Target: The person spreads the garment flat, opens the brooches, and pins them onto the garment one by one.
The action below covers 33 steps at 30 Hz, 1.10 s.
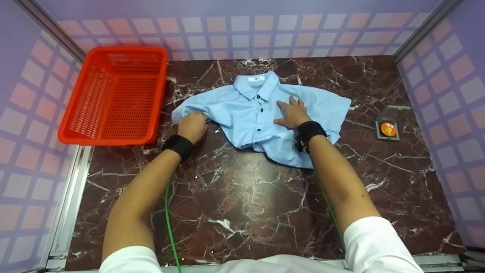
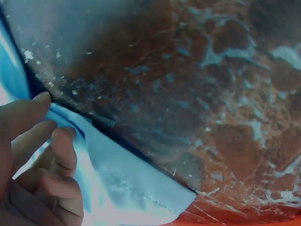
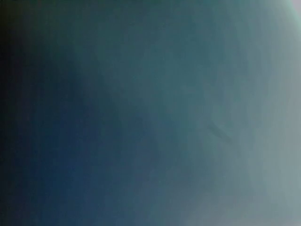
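A light blue short-sleeved shirt with a collar and dark buttons lies front up on the marble-patterned table, its lower part rumpled. At the sleeve on the left, my left hand pinches the lower edge of the cloth. The left wrist view shows the curled fingers at the fold, with the stitched sleeve end spread beyond them. My right hand rests on the chest of the shirt beside the button line, fingers spread. Only a blurred blue-grey surface fills the right wrist view.
A red plastic basket stands at the left of the table. On the right lies a small open case with a round orange piece in it. A green cable runs from the left wrist. Patterned panels enclose the back and sides.
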Each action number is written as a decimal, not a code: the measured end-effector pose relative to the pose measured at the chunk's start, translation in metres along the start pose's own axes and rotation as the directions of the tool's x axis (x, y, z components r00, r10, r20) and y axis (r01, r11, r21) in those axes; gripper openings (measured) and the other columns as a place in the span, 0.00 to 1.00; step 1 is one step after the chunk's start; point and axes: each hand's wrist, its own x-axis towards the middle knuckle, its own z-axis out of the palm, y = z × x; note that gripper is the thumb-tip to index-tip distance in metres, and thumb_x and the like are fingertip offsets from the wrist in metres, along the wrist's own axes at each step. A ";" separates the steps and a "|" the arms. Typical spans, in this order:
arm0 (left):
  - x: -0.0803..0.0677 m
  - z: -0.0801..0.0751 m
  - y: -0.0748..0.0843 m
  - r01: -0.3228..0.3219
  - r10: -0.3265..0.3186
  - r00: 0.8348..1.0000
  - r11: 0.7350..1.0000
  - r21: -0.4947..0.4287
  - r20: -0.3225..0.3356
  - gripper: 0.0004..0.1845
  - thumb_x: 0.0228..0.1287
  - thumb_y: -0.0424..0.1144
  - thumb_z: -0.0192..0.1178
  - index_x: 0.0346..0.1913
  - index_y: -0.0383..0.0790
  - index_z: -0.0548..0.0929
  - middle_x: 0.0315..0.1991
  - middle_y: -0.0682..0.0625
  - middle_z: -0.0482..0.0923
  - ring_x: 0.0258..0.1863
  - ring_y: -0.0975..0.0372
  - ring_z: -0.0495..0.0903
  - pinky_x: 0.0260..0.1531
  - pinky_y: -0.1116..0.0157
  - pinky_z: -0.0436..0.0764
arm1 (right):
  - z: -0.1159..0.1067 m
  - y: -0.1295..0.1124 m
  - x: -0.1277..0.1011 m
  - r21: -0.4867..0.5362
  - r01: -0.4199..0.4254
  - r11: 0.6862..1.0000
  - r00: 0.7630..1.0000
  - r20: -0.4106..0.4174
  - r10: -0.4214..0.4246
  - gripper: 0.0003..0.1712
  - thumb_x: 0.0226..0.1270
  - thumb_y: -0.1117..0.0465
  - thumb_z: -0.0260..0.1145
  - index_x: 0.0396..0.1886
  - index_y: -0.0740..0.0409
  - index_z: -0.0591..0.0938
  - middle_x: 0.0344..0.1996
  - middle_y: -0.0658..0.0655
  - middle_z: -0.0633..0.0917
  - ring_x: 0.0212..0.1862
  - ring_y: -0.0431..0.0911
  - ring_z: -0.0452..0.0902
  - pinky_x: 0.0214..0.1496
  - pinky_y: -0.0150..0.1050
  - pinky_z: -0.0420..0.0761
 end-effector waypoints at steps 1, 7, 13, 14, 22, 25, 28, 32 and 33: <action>0.000 0.002 0.001 -0.002 0.002 1.000 1.000 0.009 -0.001 0.07 0.65 0.31 0.60 0.41 0.34 0.87 0.40 0.36 0.84 0.38 0.39 0.84 0.34 0.41 0.81 | 0.000 0.000 0.000 0.003 -0.002 1.000 1.000 -0.001 0.002 0.47 0.70 0.43 0.65 0.80 0.55 0.58 0.77 0.75 0.47 0.75 0.76 0.39 0.71 0.71 0.52; -0.008 0.010 0.006 -0.064 0.066 0.997 0.995 0.073 -0.027 0.12 0.68 0.31 0.53 0.42 0.29 0.86 0.43 0.36 0.80 0.37 0.42 0.82 0.31 0.43 0.82 | -0.002 0.002 -0.001 0.013 0.003 1.000 1.000 -0.009 -0.003 0.47 0.70 0.43 0.65 0.80 0.55 0.57 0.77 0.76 0.47 0.75 0.76 0.38 0.71 0.70 0.51; -0.021 0.014 0.000 -0.067 0.072 0.995 0.995 0.069 -0.069 0.10 0.64 0.33 0.59 0.39 0.30 0.87 0.41 0.37 0.81 0.37 0.42 0.81 0.34 0.44 0.81 | -0.006 0.007 -0.004 -0.004 0.002 1.000 1.000 -0.003 -0.002 0.46 0.71 0.44 0.65 0.80 0.55 0.57 0.77 0.76 0.47 0.75 0.76 0.38 0.71 0.71 0.51; -0.023 0.014 -0.002 -0.060 0.065 0.995 0.996 0.068 -0.074 0.10 0.63 0.34 0.60 0.39 0.30 0.87 0.40 0.38 0.82 0.37 0.43 0.81 0.35 0.45 0.81 | -0.006 0.007 -0.004 -0.004 0.003 1.000 1.000 -0.001 -0.003 0.46 0.71 0.44 0.65 0.80 0.56 0.57 0.77 0.76 0.47 0.75 0.76 0.38 0.71 0.71 0.51; -0.031 0.016 -0.012 0.001 0.010 0.984 0.998 0.059 -0.178 0.16 0.68 0.39 0.59 0.27 0.30 0.86 0.29 0.38 0.83 0.29 0.43 0.81 0.30 0.46 0.81 | -0.004 0.010 -0.002 0.020 0.005 1.000 1.000 0.004 -0.005 0.47 0.71 0.44 0.65 0.81 0.55 0.57 0.77 0.75 0.46 0.75 0.75 0.38 0.71 0.70 0.50; -0.034 0.017 -0.014 0.045 -0.031 0.981 0.996 0.072 -0.194 0.21 0.69 0.46 0.61 0.26 0.29 0.85 0.28 0.38 0.83 0.27 0.42 0.82 0.28 0.45 0.80 | -0.003 0.011 -0.001 0.020 0.004 1.000 1.000 0.008 -0.004 0.47 0.71 0.43 0.65 0.81 0.55 0.56 0.77 0.75 0.46 0.75 0.75 0.38 0.71 0.70 0.51; -0.038 0.020 -0.014 0.077 -0.053 0.976 0.991 0.105 -0.211 0.24 0.68 0.51 0.64 0.27 0.30 0.86 0.28 0.38 0.83 0.27 0.43 0.82 0.27 0.45 0.80 | -0.002 0.012 0.000 0.026 -0.001 1.000 1.000 0.012 0.001 0.47 0.71 0.43 0.65 0.81 0.54 0.56 0.77 0.75 0.45 0.75 0.75 0.37 0.71 0.71 0.50; -0.043 0.027 -0.015 0.074 -0.026 0.963 0.982 0.173 -0.269 0.25 0.63 0.53 0.68 0.31 0.28 0.86 0.30 0.38 0.82 0.28 0.44 0.83 0.28 0.48 0.80 | -0.003 0.013 0.001 0.026 -0.003 1.000 1.000 0.015 0.002 0.46 0.71 0.44 0.65 0.81 0.55 0.56 0.77 0.75 0.45 0.75 0.75 0.37 0.71 0.71 0.49; -0.044 0.029 -0.014 0.069 -0.015 0.960 0.980 0.187 -0.278 0.25 0.63 0.54 0.68 0.34 0.29 0.86 0.30 0.38 0.82 0.29 0.44 0.83 0.29 0.49 0.80 | -0.003 0.013 0.001 0.023 -0.003 1.000 1.000 0.016 0.002 0.46 0.71 0.44 0.65 0.81 0.54 0.56 0.77 0.75 0.45 0.75 0.75 0.37 0.71 0.71 0.49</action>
